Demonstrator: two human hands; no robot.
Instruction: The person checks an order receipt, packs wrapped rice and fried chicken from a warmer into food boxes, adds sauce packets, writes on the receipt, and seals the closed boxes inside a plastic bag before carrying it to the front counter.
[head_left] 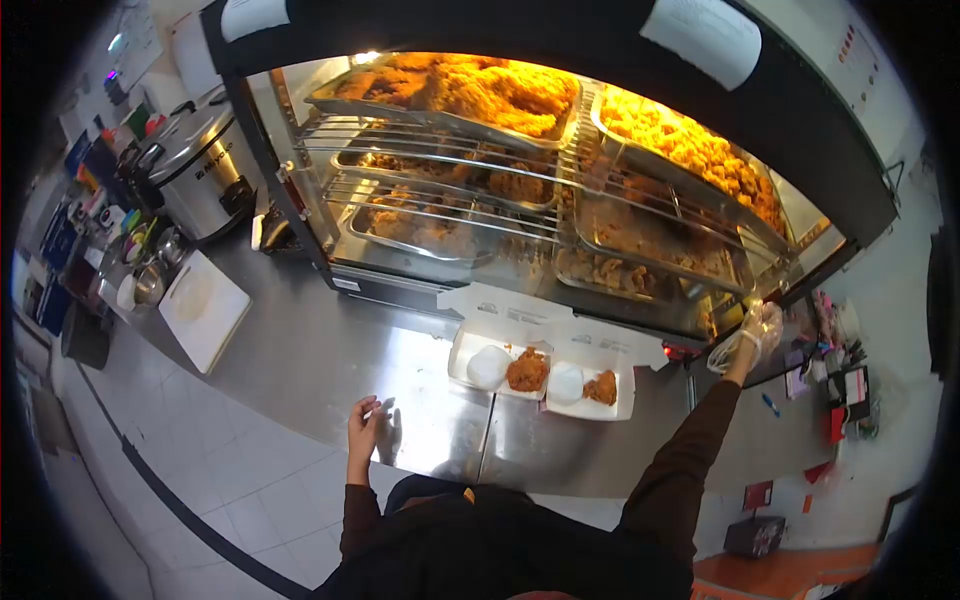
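- Right hand [757, 328]: clear glove on, arm stretched out, at the right end of the hot case [560, 32]; the fingers are too small and blurred to read, so can't tell whether they grip the case or anything inside
- Left hand [365, 424]: bare, fingers loosely bent, holding nothing, over the counter [300, 300] edge close to the body
- Key relation: case spans forward and left of the right hand, long axis running left-right along the counter; right hand is clearly the nearer one, left hand is well back from it
- Fried pieces [690, 140]: on the upper right tray, ahead of the right hand and to its left; the tray's long side slants down toward the hand's side
- Right box [600, 412]: lid up, left of the right hand and nearer the body; holds a white round [565, 383] with chicken [601, 388] to its right
- Left box [520, 395]: just beside the right box, lid up, same layout; forward and right of the left hand, which is the nearer hand here
- Neither hand touches a box
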